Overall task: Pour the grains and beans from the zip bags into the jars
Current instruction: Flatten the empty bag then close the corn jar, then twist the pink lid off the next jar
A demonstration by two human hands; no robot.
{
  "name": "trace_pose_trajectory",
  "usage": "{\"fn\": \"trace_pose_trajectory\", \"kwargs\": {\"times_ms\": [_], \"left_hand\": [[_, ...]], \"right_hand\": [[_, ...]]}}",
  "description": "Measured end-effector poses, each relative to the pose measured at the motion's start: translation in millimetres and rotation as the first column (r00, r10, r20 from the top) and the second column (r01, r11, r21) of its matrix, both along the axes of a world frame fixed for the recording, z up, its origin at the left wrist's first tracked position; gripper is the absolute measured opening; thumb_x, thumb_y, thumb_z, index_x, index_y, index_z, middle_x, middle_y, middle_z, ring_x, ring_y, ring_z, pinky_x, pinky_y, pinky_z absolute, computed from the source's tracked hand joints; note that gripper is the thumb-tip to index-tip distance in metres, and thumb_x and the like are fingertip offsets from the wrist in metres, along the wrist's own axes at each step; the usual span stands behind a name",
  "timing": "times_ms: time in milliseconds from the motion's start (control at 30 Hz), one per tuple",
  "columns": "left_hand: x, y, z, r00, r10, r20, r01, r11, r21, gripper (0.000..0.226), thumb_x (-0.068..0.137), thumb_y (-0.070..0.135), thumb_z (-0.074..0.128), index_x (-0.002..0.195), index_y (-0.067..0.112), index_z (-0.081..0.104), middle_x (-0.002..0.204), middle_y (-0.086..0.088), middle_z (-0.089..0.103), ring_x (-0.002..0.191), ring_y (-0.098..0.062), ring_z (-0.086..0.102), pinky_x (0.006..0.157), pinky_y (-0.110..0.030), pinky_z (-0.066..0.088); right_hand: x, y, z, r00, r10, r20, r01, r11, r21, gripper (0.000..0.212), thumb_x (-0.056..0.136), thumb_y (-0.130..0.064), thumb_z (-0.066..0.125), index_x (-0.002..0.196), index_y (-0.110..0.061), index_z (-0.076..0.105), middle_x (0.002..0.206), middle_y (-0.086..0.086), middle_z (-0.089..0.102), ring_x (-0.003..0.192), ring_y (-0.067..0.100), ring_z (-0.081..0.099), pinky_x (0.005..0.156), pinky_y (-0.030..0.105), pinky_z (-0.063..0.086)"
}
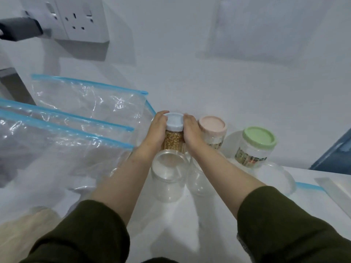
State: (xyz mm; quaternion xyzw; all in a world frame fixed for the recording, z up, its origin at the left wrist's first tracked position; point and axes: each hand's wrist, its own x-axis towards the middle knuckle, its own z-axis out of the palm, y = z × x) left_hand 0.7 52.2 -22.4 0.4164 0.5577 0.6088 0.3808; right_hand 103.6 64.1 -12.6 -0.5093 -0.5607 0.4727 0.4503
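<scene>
A clear jar (173, 140) full of yellow-brown grains stands at the middle of the white counter, closed with a pale blue lid (174, 121). My left hand (158, 130) grips its left side and my right hand (190, 132) grips its right side, fingers curled round the lid and body. Just in front stands an open clear jar (169, 176) with nothing in it, and a second clear jar (199, 179) lies partly hidden under my right forearm. Three clear zip bags with blue seals lie flat at left (89, 99), (62, 120), (57, 160).
A pink-lidded jar (212, 130) and a green-lidded jar (255, 147) stand to the right. A clear lid or tub (275, 177) and another zip bag's blue seal (309, 186) lie at right. A wall socket (79, 19) with a plug sits at far left.
</scene>
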Motion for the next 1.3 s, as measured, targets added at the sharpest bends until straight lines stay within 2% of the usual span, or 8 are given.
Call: {"fn": "trace_pose_trajectory", "kwargs": {"times_ms": [300,400,500,700,867,967,1067,1300], "left_hand": [[-4,-10,-1,0.969,0.060,-0.238,-0.050,0.998,0.047,0.037,0.098,0.005,0.040,0.131,0.012,0.056,0.127,0.000,0.058,0.117,-0.013,0.053,0.093,-0.016,0.038],[11,-17,8,0.860,0.145,-0.490,-0.055,0.980,0.192,0.035,0.098,0.005,0.043,0.130,0.009,0.058,0.130,-0.004,0.061,0.123,-0.017,0.052,0.107,-0.027,0.037],[33,-25,19,0.763,0.185,-0.620,-0.014,0.963,0.270,0.039,0.096,0.003,0.044,0.131,0.011,0.058,0.133,-0.003,0.059,0.127,-0.013,0.046,0.122,-0.039,0.018],[87,-21,37,0.913,-0.033,-0.406,0.103,0.983,0.151,0.042,0.103,0.013,0.040,0.144,0.014,0.042,0.149,-0.001,0.042,0.137,-0.011,0.037,0.105,-0.013,0.025],[103,-3,24,0.899,-0.131,-0.417,0.104,0.991,-0.087,0.051,0.102,0.017,0.041,0.151,0.010,0.030,0.155,-0.012,0.033,0.142,-0.023,0.032,0.111,-0.026,0.025],[105,0,17,0.894,-0.181,-0.410,0.123,0.979,-0.163,0.053,0.103,0.018,0.042,0.152,0.008,0.027,0.153,-0.015,0.038,0.140,-0.028,0.036,0.109,-0.028,0.028],[105,-1,11,0.900,-0.191,-0.393,0.144,0.979,-0.145,0.053,0.104,0.023,0.044,0.153,0.010,0.026,0.152,-0.012,0.040,0.139,-0.027,0.038,0.108,-0.027,0.029],[110,-27,40,0.966,-0.096,-0.241,0.123,0.987,0.100,0.055,0.099,0.023,0.058,0.149,0.018,0.036,0.143,0.001,0.049,0.129,-0.013,0.046,0.105,-0.021,0.036]], "right_hand": [[-3,-1,2,0.999,-0.015,0.044,0.017,0.998,-0.065,0.058,0.107,-0.051,0.023,0.137,-0.011,0.053,0.133,0.009,0.059,0.124,0.025,0.054,0.111,0.045,0.040],[6,-15,14,0.996,-0.082,-0.048,0.081,0.997,-0.020,0.054,0.109,-0.045,0.023,0.140,-0.012,0.053,0.141,0.005,0.055,0.133,0.020,0.048,0.114,0.037,0.035],[27,-39,24,0.977,-0.154,-0.148,0.166,0.983,0.074,0.047,0.109,-0.041,0.026,0.133,-0.015,0.058,0.136,-0.002,0.057,0.130,0.015,0.050,0.112,0.032,0.037],[80,-40,29,0.963,-0.252,-0.098,0.268,0.939,0.216,0.040,0.109,-0.039,0.031,0.127,-0.024,0.063,0.124,-0.015,0.060,0.111,-0.009,0.053,0.090,0.007,0.036],[100,-11,5,0.943,-0.209,0.258,0.159,0.966,0.203,0.046,0.110,-0.030,0.029,0.148,-0.010,0.042,0.150,0.006,0.043,0.142,0.020,0.037,0.110,0.025,0.028],[105,-7,-2,0.945,-0.118,0.307,0.102,0.992,0.069,0.053,0.109,-0.032,0.027,0.159,-0.018,0.019,0.160,0.011,0.031,0.144,0.028,0.035,0.108,0.029,0.029],[107,-9,0,0.955,-0.095,0.281,0.088,0.995,0.041,0.053,0.109,-0.029,0.027,0.160,-0.022,0.015,0.156,0.009,0.039,0.137,0.029,0.044,0.098,0.026,0.033],[111,-37,29,0.963,-0.204,0.177,0.153,0.953,0.263,0.051,0.110,-0.030,0.031,0.159,-0.023,0.020,0.159,0.002,0.037,0.141,0.020,0.041,0.104,0.021,0.031]]}}
